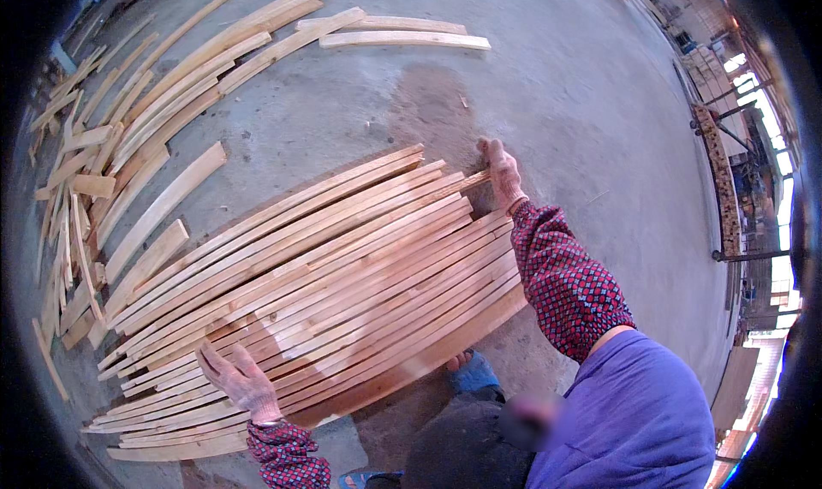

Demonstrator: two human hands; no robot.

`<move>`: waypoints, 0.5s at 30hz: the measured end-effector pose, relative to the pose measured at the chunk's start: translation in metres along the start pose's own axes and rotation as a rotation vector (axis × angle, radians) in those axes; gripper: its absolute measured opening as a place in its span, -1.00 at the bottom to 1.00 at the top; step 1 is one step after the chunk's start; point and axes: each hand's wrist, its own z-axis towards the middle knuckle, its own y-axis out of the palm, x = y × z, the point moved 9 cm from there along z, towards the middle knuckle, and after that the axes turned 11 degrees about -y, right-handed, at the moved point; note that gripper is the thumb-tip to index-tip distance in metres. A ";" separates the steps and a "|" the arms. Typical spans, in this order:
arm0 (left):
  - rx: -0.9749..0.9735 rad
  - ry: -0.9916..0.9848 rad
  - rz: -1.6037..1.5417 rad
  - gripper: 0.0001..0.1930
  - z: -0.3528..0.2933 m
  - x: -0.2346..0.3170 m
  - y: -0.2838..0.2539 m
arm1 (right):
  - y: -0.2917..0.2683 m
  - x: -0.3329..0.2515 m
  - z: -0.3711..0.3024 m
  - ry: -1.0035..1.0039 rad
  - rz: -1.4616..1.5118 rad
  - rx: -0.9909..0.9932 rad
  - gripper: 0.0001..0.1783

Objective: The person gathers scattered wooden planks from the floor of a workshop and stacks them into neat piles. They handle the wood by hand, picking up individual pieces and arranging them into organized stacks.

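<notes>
Over long pale wooden slats (360, 271), the pale-gloved right hand (503, 170) is grasping one slat (471, 181) by its end, axis running lower-left, pale-gloved left hand (243, 381) spreading empty fingers.

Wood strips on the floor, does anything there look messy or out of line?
Yes: the pile at far left looks jumbled, crossing at various angles, while the strips in front of the person lie nearly parallel. Their ends are uneven near the right hand.
</notes>
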 end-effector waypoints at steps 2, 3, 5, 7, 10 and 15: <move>-0.003 -0.023 -0.065 -0.38 0.007 0.001 -0.001 | 0.012 0.004 -0.002 0.021 0.301 -0.008 -0.32; -0.008 -0.033 -0.090 -0.38 0.012 0.001 -0.001 | 0.019 0.008 -0.007 0.058 0.355 -0.058 -0.29; -0.015 -0.064 -0.139 -0.39 0.018 -0.001 -0.003 | 0.034 -0.003 -0.017 0.012 0.331 -0.204 -0.19; -0.027 -0.084 -0.142 -0.39 0.020 0.000 0.001 | 0.042 -0.006 -0.022 0.013 0.366 -0.238 -0.17; -0.031 -0.078 -0.176 -0.39 0.018 0.006 0.003 | 0.083 -0.030 -0.050 0.053 0.344 -0.341 -0.20; -0.071 -0.024 -0.268 -0.40 0.010 0.033 0.013 | 0.090 -0.033 -0.057 0.108 0.332 -0.430 -0.10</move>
